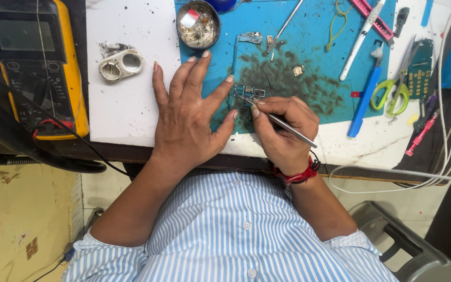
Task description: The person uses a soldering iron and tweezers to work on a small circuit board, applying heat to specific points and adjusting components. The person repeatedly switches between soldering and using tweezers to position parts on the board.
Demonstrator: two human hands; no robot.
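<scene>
Striped blue-and-white shirt (pixel 225 230) fills the bottom of your view; beyond it both hands work on a small circuit board.

Your left hand (pixel 189 115) lies flat with fingers spread on the blue mat (pixel 314 68), its fingertips just beside the circuit board (pixel 247 94). Your right hand (pixel 283 130), a red thread at its wrist, pinches metal tweezers (pixel 277 121) whose tip touches the board. On the tabletop (pixel 126 104), a yellow multimeter (pixel 37 62) sits well to the left, a white plastic part (pixel 121 65) near it, a round metal dish (pixel 198 24) above your left hand, and green-handled scissors (pixel 392 94) to the right.
</scene>
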